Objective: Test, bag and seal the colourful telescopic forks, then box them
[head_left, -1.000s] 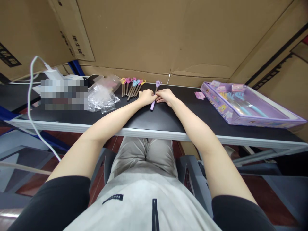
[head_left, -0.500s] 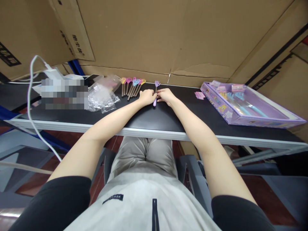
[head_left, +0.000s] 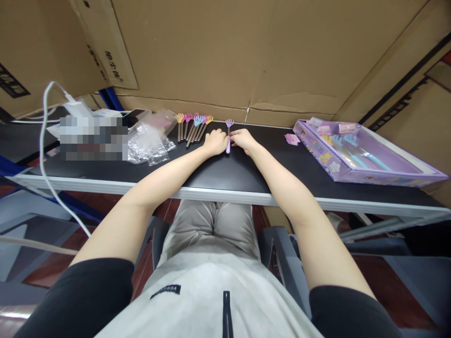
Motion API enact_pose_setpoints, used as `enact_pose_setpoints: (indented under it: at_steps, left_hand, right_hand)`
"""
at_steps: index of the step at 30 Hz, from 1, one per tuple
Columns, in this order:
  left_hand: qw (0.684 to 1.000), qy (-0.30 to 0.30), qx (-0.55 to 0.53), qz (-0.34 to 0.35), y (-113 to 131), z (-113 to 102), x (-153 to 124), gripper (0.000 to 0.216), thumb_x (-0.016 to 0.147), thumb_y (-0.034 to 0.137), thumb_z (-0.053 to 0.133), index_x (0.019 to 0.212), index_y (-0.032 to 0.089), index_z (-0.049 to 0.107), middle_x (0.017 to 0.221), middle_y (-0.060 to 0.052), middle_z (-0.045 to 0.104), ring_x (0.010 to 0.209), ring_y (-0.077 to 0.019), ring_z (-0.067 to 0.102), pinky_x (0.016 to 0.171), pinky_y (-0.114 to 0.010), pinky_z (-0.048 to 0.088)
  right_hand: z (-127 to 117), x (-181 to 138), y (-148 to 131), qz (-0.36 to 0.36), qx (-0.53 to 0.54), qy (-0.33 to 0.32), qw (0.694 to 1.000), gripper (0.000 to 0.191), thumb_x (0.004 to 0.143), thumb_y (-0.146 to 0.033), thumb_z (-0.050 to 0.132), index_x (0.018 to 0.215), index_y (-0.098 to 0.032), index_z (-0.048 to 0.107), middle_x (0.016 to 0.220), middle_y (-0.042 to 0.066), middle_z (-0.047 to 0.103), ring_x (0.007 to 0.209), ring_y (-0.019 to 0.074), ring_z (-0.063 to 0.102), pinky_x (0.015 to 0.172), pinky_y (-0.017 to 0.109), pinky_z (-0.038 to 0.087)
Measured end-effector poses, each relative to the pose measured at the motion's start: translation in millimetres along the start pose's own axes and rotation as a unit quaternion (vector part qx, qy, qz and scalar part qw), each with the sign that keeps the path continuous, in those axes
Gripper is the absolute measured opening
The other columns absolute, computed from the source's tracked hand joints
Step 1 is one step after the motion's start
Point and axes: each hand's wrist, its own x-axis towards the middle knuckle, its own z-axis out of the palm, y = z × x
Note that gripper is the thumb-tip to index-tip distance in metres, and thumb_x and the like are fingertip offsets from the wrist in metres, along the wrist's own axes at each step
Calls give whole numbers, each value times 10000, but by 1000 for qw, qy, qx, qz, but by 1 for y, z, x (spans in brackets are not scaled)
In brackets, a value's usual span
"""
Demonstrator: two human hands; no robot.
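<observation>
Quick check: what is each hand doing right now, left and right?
Left hand: curled, touching the purple back scratcher on the table.
Right hand: fingers closed on the same scratcher.

I see both hands meeting at the far middle of the black table. My left hand and right hand close on a small purple rake-headed stick from either side, its pronged head pointing away from me. Just left of them lies a row of similar sticks with yellow, pink and blue heads, and beside that a heap of clear plastic bags. Well to the right sits an open purple box holding blue pieces, with a little pink packet near its corner. Cardboard walls the back.
</observation>
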Motion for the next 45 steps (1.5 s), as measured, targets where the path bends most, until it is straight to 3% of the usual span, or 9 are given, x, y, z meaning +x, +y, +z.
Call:
enact_pose_setpoints:
  at_steps: [4, 7, 10, 12, 14, 18, 26, 40, 45]
  left_hand:
    - [1000, 3, -1, 0, 0, 3, 2, 476, 1146, 265, 337, 1381, 172, 741, 1575, -206, 640, 1513, -380, 549, 1216, -554, 473]
    - [1000, 5, -4, 3, -5, 6, 5, 475, 1139, 259, 345, 1391, 184, 741, 1570, -194, 646, 1507, -375, 558, 1214, -543, 484]
    - [1000, 4, 6, 11, -14, 7, 8, 489, 1119, 235, 373, 1461, 159, 714, 1596, -194, 637, 1519, -361, 563, 1252, -504, 464]
    - [1000, -8, 17, 22, -23, 6, 11, 522, 1113, 243, 390, 1537, 119, 669, 1645, -202, 606, 1554, -345, 546, 1305, -460, 418]
    - [998, -32, 25, 42, -32, 4, 14, 570, 1119, 275, 389, 1611, 86, 607, 1708, -205, 556, 1605, -320, 509, 1346, -412, 367]
    - [992, -82, 30, 87, -45, -2, 18, 643, 1119, 305, 372, 1702, 66, 501, 1803, -193, 435, 1692, -268, 402, 1386, -338, 274]
    - [987, -120, 41, 100, -48, -9, 16, 684, 1111, 335, 347, 1733, 68, 449, 1836, -182, 365, 1720, -251, 342, 1393, -319, 236]
    - [983, -134, 79, 97, -35, -21, 5, 699, 1120, 327, 323, 1731, 3, 425, 1829, -200, 376, 1716, -254, 349, 1393, -288, 224]
    - [984, -103, 87, 119, -40, -28, 5, 628, 1096, 329, 414, 1645, 79, 587, 1728, -159, 558, 1621, -261, 512, 1348, -310, 357]
  right_hand:
    - [-1, 6, 5, -8, -20, 6, 1000, 377, 774, 154, 589, 574, -162, 639, 543, -8, 606, 588, 102, 548, 563, 153, 459]
    - [-5, 13, 10, -27, -61, 13, 998, 336, 790, 125, 591, 650, -154, 715, 632, 16, 697, 736, 158, 697, 753, 231, 590]
    - [-15, 20, 15, -73, -188, 21, 979, 355, 789, 114, 621, 908, -140, 839, 1048, 99, 859, 1198, 281, 790, 1109, 367, 588]
    - [-23, 24, 17, -79, -304, 4, 950, 474, 820, 97, 642, 1193, -107, 851, 1407, 180, 790, 1462, 347, 675, 1256, 426, 497]
    - [-32, 25, 17, -69, -382, -32, 921, 531, 909, 43, 643, 1416, -46, 772, 1596, 237, 654, 1572, 367, 577, 1321, 434, 426]
    - [-43, 24, 18, -89, -421, -85, 899, 479, 1050, -81, 618, 1519, -51, 712, 1653, 216, 599, 1590, 330, 561, 1349, 397, 381]
    - [-43, 20, 16, -105, -451, -101, 880, 470, 1097, -106, 579, 1549, -36, 689, 1655, 223, 591, 1589, 328, 562, 1341, 376, 388]
    - [-40, 1, -3, -87, -530, -130, 834, 539, 1163, -162, 460, 1664, 23, 536, 1742, 220, 487, 1642, 287, 490, 1359, 318, 347]
    - [-40, 1, -3, -83, -526, -128, 837, 534, 1163, -163, 464, 1662, 9, 546, 1749, 215, 479, 1646, 278, 484, 1352, 301, 350]
